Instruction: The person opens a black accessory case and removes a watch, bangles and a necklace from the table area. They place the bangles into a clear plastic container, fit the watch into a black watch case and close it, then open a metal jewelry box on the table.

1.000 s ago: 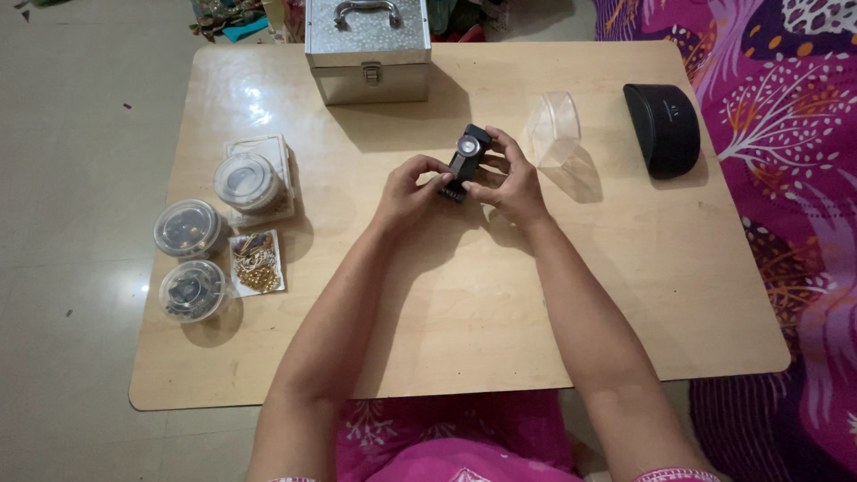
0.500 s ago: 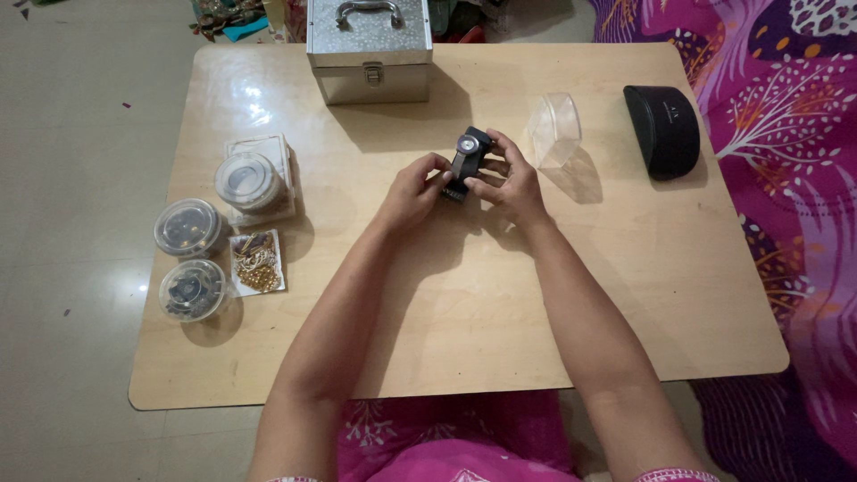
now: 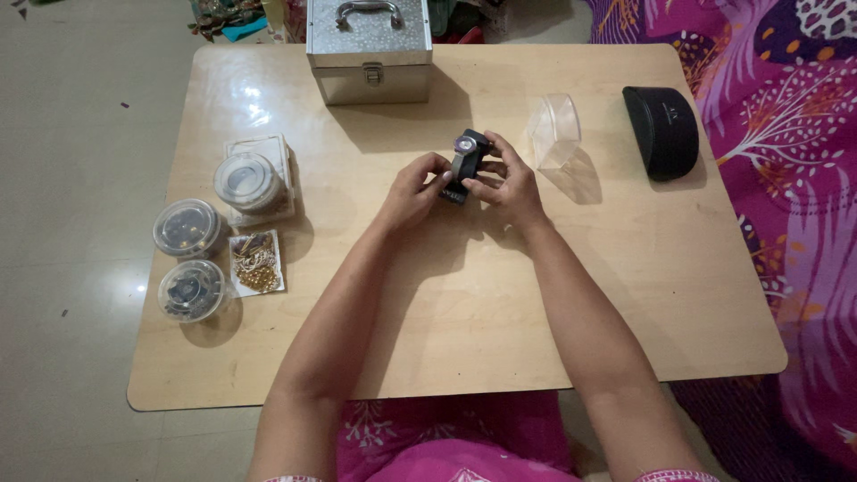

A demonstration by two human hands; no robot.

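A person seated at a low wooden table (image 3: 464, 312) grips a black wristwatch (image 3: 463, 163) with both hands above the middle of the tabletop. The left hand (image 3: 412, 194) pinches the near end of the strap, its fingers closed on it, while the right hand (image 3: 507, 185) wraps around the watch from the right, fingers curled and clamped on the band just below the round dial, which faces up. Just right of the hands stands a clear plastic case (image 3: 554, 130), and farther right lies a black oval case (image 3: 661, 129) near the table's right edge. A metal box (image 3: 369, 52) with a handle and latch sits shut at the far edge. Along the left side are three round clear containers (image 3: 188, 229) with dark contents, one of them resting on a white box (image 3: 268, 178), and a small card of gold jewellery (image 3: 257, 262) lies beside them. Pink patterned fabric (image 3: 786, 178) fills the right of the scene.
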